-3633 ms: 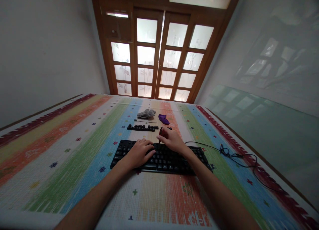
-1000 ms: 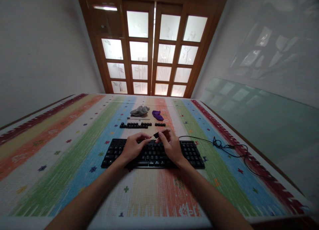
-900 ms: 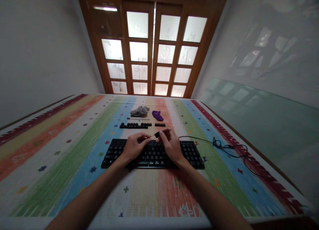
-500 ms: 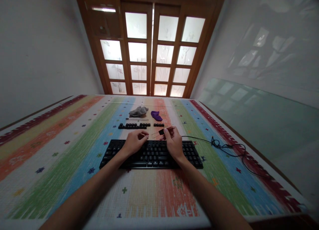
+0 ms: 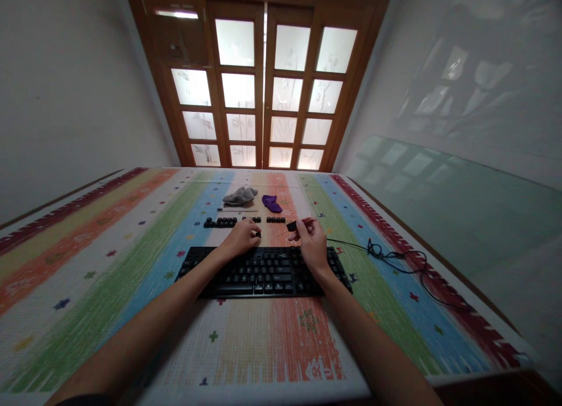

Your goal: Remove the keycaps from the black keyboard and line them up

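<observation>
A black keyboard (image 5: 272,271) lies across the table in front of me, partly covered by my forearms. My left hand (image 5: 243,236) is above its back edge, fingers pinched on a small black keycap (image 5: 258,234). To the right, my right hand (image 5: 311,237) grips the black handle of a wire keycap puller (image 5: 292,226); its thin wire loop points left and shows only faintly. Just beyond the hands, loose black keycaps (image 5: 223,222) stand in a row, and a shorter group of keycaps (image 5: 276,219) continues it on the right.
Behind the keycaps lie a grey cloth (image 5: 240,195), a purple cloth (image 5: 272,204) and a thin stick-like tool (image 5: 237,210). The keyboard's black cable (image 5: 386,252) runs in a tangle to the right over the striped tablecloth (image 5: 144,277). Wooden glazed doors (image 5: 263,89) stand beyond.
My left hand has moved away from the puller, forward to the keycap row, with a keycap now visible in its fingers. My right hand has shifted slightly right with the puller.
</observation>
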A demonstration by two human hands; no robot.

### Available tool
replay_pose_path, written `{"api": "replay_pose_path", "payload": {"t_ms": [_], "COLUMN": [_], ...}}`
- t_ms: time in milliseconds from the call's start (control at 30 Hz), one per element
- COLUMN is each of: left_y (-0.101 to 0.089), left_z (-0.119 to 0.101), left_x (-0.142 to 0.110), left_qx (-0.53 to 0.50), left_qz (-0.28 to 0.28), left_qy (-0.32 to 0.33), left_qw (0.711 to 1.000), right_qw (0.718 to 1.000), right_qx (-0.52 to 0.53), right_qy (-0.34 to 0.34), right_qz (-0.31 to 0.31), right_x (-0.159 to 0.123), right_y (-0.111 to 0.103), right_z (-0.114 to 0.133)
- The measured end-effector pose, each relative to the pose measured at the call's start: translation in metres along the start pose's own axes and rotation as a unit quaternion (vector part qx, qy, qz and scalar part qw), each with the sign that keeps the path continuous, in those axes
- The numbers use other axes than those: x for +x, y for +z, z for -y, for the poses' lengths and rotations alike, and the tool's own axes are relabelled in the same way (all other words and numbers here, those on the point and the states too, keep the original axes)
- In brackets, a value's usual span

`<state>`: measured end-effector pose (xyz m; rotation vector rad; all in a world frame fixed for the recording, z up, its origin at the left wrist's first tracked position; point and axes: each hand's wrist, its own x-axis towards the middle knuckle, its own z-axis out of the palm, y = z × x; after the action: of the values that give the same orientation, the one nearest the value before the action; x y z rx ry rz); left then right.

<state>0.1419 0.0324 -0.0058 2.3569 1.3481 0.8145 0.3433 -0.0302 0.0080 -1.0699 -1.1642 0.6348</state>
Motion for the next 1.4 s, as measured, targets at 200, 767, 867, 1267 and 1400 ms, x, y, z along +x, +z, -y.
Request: {"api": "replay_pose_path", "payload": {"t_ms": [200, 767, 867, 1267, 1400], "left_y": [0.003, 0.003, 0.003, 0.000, 0.001], "left_z": [-0.002, 0.009, 0.013, 0.024, 0.026], "left_x": [0.004, 0.019, 0.023, 0.032, 0.033], "left_qx": [0.080, 0.150, 0.143, 0.170, 0.172], "left_qz": [0.069, 0.015, 0.001, -0.005, -0.010], "left_qy": [0.047, 0.112, 0.102, 0.096, 0.092], "left_qw": [0.993, 0.982, 0.984, 0.981, 0.981], "right_qw": [1.000, 1.000, 1.000, 1.000, 0.999], "right_qx": [0.016, 0.015, 0.018, 0.019, 0.020], "right_qy": [0.001, -0.007, -0.008, -0.005, 0.003], "right_qz": [-0.004, 0.008, 0.013, 0.024, 0.028], "right_x": [0.001, 0.001, 0.001, -0.001, -0.002], "right_y": [-0.001, -0.003, -0.003, -0.002, -0.002], "right_z": [0.003, 0.006, 0.006, 0.006, 0.006]}}
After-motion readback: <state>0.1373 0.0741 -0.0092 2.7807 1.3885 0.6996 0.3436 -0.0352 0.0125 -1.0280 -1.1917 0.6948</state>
